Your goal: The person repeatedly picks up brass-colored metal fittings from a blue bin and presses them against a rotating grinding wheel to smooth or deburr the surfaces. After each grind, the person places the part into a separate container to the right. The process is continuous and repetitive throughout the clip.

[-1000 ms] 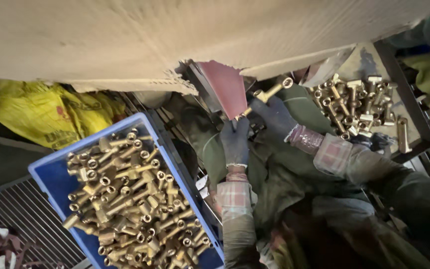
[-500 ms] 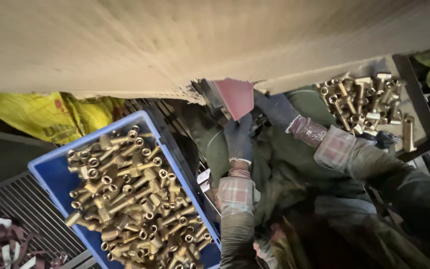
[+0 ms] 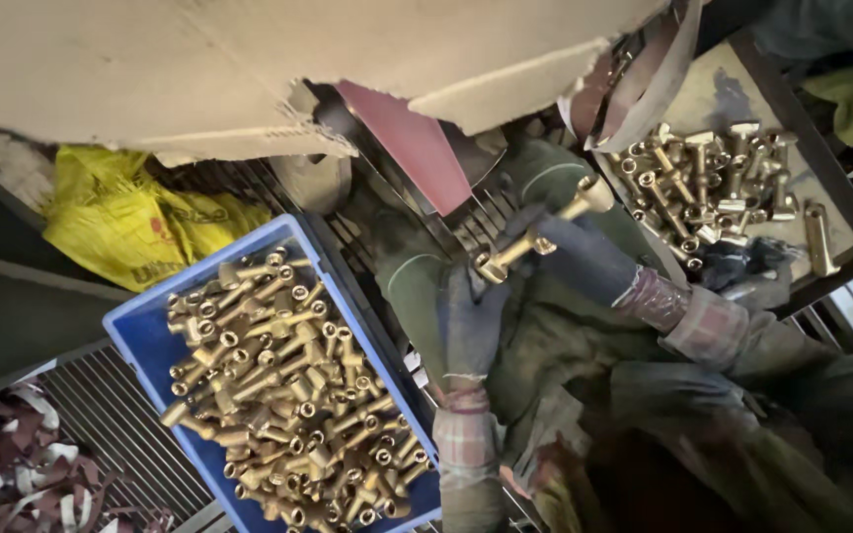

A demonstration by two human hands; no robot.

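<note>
The crate (image 3: 130, 331) is bright blue, heaped with golden brass fittings (image 3: 293, 395). Up-left of the crate lies a yellow bag (image 3: 120, 222); up-right of it, a dull red belt (image 3: 417, 148). Both hands, left (image 3: 471, 321) and right (image 3: 570, 252), wear dark blue-grey gloves, with plaid cuffs (image 3: 461, 444), holding one golden fitting (image 3: 535, 237).

Two gloved hands hold one long brass part (image 3: 535, 237) in the middle of the frame. The left hand (image 3: 471, 321) grips its lower end and the right hand (image 3: 575, 259) grips higher up. A blue bin (image 3: 140, 331) full of brass parts sits at the lower left. More brass parts lie on a tray (image 3: 708, 94) at the upper right. A red sanding belt (image 3: 412, 143) runs just above the hands.
</note>
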